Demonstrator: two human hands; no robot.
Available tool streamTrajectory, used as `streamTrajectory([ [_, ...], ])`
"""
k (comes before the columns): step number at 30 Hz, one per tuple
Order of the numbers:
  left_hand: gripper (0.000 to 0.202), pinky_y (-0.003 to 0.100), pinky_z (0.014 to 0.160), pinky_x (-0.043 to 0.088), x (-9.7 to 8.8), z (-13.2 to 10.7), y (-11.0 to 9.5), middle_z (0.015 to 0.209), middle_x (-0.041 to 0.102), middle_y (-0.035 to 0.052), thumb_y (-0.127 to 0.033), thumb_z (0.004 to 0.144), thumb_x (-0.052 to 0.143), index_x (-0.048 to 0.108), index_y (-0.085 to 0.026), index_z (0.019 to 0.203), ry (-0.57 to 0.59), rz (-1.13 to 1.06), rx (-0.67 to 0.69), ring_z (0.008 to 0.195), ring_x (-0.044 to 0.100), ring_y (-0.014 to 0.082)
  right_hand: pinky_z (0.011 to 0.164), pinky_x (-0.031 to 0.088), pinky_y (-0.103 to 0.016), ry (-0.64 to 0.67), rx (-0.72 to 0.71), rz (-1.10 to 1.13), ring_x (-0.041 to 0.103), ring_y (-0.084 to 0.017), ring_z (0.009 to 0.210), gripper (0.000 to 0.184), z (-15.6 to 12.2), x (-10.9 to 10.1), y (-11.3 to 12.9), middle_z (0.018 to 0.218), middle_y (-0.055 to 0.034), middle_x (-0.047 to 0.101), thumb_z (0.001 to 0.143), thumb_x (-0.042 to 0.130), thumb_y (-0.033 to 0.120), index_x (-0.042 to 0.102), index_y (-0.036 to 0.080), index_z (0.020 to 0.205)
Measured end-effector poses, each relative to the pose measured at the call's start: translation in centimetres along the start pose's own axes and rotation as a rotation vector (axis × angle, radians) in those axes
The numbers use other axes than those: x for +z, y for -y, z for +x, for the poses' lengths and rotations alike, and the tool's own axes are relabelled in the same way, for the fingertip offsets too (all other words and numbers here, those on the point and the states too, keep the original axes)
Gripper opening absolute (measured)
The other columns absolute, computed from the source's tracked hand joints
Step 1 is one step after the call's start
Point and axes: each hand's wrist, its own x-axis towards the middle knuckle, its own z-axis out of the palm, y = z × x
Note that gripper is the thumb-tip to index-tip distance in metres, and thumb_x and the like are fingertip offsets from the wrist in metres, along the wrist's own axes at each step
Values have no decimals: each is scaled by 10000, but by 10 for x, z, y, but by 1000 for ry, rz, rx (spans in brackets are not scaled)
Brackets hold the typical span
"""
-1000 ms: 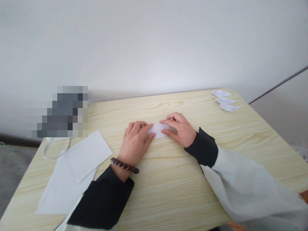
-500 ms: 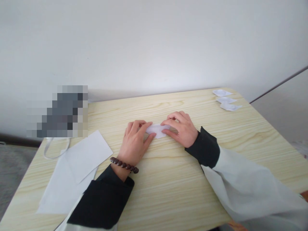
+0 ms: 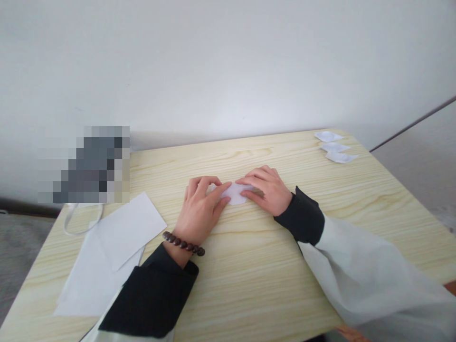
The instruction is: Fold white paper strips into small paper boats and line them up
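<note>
A small folded piece of white paper (image 3: 237, 194) lies on the wooden table in front of me. My left hand (image 3: 201, 204) grips its left end between thumb and fingers, with a dark beaded bracelet at the wrist. At the right end, my right hand (image 3: 268, 190) pinches the paper in the same manner. Parts of both ends are hidden under my fingers. Its lower middle edge shows between the two thumbs.
Three folded white paper pieces (image 3: 340, 157) lie in a row near the table's far right corner. White paper sheets (image 3: 99, 275) overlap at the left. Behind them are a pixelated dark object (image 3: 90, 164) and a white strap (image 3: 73, 232). A wall (image 3: 228, 71) borders the table's back.
The fingers of my left hand have slid slightly right along the paper's top edge. My right fingertips have shifted a little inward. Other things stay where they were.
</note>
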Motion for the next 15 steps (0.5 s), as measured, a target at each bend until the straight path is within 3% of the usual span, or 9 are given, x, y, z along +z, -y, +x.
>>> streamTrajectory([
  [8, 233, 444, 926, 437, -2, 1, -2, 1095, 594, 76, -237, 886, 513, 629, -204, 1085, 28, -9, 13, 1042, 456, 242, 765, 393, -346, 22, -94, 23, 545, -190, 862, 243, 1, 1, -7, 934, -61, 644, 924, 465, 298, 674, 219, 1021],
  [15, 177, 429, 843, 450, -2, -1, -8, 995, 673, 62, -223, 879, 538, 666, -196, 998, -17, 146, 76, 1009, 497, 265, 742, 442, -338, 2, -171, -79, 580, -188, 833, 259, -4, -3, -4, 935, -65, 686, 932, 428, 220, 685, 197, 957],
])
